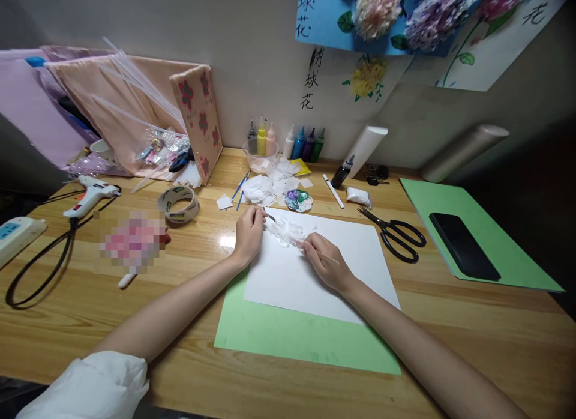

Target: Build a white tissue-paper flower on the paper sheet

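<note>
My left hand [249, 232] is closed at the top left edge of a white paper sheet [315, 275], pinching a thin dark tool beside a crumpled white tissue cluster [284, 230]. On the tissue's right side my right hand [324, 262] is closed on a thin wooden stick [327, 258], its tip touching the tissue. The white sheet lies on a green sheet [288, 335] on the wooden table [189, 257].
Black scissors [396, 233] lie right of the white sheet. A phone [463, 245] rests on green card [517, 263]. A tape roll [179, 203], glue gun [90, 197], power strip [15, 236], paint palette [299, 200], paint bottles [288, 143] and tissue scraps [270, 188] stand behind.
</note>
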Tool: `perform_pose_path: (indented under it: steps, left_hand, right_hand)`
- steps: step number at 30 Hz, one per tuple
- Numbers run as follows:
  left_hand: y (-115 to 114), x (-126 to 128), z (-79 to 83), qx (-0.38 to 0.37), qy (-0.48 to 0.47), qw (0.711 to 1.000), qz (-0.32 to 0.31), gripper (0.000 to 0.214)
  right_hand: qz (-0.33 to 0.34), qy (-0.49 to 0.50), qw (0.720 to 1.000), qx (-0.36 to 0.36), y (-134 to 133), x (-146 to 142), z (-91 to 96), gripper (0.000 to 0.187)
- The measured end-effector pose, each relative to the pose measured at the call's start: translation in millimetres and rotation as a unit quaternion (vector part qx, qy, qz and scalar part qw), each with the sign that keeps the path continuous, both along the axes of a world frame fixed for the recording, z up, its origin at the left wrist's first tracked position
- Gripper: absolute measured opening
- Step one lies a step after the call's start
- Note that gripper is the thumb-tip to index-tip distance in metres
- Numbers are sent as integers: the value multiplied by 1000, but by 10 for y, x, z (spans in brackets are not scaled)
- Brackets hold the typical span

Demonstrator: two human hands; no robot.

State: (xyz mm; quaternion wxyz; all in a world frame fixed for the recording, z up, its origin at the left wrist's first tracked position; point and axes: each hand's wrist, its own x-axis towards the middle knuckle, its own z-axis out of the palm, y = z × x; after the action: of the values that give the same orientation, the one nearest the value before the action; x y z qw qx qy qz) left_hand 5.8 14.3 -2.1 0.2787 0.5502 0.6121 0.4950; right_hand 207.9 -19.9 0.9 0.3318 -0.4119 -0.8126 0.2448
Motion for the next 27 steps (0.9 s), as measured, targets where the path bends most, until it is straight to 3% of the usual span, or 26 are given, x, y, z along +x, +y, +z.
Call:
perform_pose_path:
  steps: [5, 9, 14, 17, 21, 27]
  left_hand:
    - [242, -397, 98, 35, 170, 983, 62, 24]
    - [339, -651, 133, 6, 340, 935, 98, 26]
    - [298, -728, 248, -72, 473, 869, 128, 34]
    - [275, -780, 373, -130, 508, 845, 104, 28]
    - [280, -839, 459, -167, 522, 835, 42, 21]
    - [321, -902, 508, -176, 475, 862, 20, 23]
  right_hand:
    - [-25, 81, 996, -5, -33, 83, -66, 29]
    - [-11, 111, 994, -10, -37, 100, -120, 29]
    - [15, 115, 993, 9, -42, 94, -118, 28]
    - [23, 118, 993, 18, -46, 98, -109, 27]
    - [25, 120, 992, 27, -52, 103, -106, 27]
    - [22, 121, 992, 29, -54, 100, -106, 27]
